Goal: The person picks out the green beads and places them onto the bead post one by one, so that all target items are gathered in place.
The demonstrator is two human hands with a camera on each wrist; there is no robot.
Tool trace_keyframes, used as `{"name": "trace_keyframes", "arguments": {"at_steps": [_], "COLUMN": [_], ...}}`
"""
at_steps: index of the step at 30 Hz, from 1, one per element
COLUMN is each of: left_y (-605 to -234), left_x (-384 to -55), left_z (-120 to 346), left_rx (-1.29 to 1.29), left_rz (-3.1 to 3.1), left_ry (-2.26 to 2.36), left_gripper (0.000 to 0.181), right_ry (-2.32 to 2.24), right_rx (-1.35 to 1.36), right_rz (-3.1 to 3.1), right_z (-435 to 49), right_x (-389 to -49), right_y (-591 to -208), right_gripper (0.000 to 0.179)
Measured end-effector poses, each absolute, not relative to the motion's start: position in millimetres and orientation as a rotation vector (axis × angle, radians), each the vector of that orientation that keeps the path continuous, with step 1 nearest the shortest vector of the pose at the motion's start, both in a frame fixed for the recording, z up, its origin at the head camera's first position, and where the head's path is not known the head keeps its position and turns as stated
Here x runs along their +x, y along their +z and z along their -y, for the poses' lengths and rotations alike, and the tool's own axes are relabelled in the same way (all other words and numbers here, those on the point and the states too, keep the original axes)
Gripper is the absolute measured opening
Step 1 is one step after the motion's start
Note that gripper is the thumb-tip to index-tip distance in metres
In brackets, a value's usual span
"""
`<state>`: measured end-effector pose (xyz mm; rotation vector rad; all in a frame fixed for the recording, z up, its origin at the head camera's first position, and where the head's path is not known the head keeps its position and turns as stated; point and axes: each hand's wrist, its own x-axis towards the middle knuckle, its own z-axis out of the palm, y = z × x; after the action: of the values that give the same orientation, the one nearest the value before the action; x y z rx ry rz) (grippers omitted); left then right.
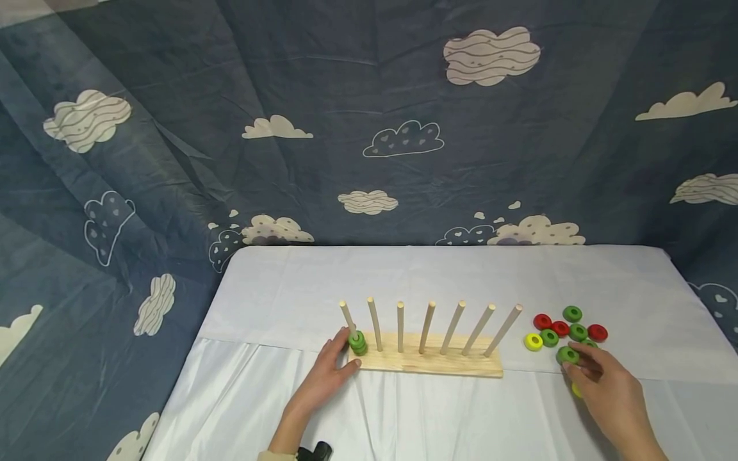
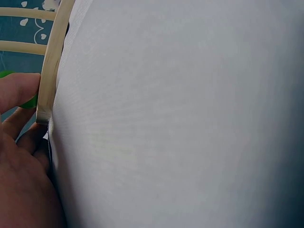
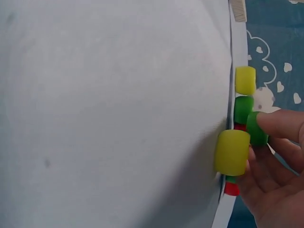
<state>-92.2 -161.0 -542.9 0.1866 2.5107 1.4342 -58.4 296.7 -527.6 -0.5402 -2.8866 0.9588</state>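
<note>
A wooden peg rack (image 1: 426, 363) with a row of several upright pegs stands on the white cloth. Green rings (image 1: 358, 346) are stacked on its leftmost peg. My left hand (image 1: 324, 374) grips the rack's left end, thumb at the front edge; in the left wrist view the thumb (image 2: 21, 90) lies over the base's end. To the right of the rack, my right hand (image 1: 614, 394) pinches a green ring (image 1: 567, 355) between thumb and fingers. The right wrist view shows this held green ring (image 3: 256, 128) beside a nearer yellow ring (image 3: 232, 153).
Loose rings lie right of the rack: red rings (image 1: 598, 333), green rings (image 1: 573, 314) and a yellow ring (image 1: 533, 342). Another yellow ring (image 1: 576, 390) is partly hidden by the right hand. A dark cloud-patterned cloth (image 1: 403, 179) hangs behind the table. A black object (image 1: 315, 451) shows near the left wrist.
</note>
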Motion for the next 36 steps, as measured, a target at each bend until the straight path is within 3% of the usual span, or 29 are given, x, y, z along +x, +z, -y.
{"name": "trace_keyframes", "arguments": {"at_steps": [10,36], "left_y": [-541,-542], "left_x": [-92,-92], "left_z": [161,161], "left_rx": [0.167,0.17], "left_rz": [-2.507,-2.488], "left_ry": [1.431,1.448], "left_gripper": [0.07,0.07], "right_ry": [1.111,1.224], "right_rx": [-0.648,-0.314], "right_rz": [2.7,2.498], "right_z": [-285,-258], "right_x": [-59,-61], "right_y": [-506,-452], "right_gripper": [0.049,0.049]}}
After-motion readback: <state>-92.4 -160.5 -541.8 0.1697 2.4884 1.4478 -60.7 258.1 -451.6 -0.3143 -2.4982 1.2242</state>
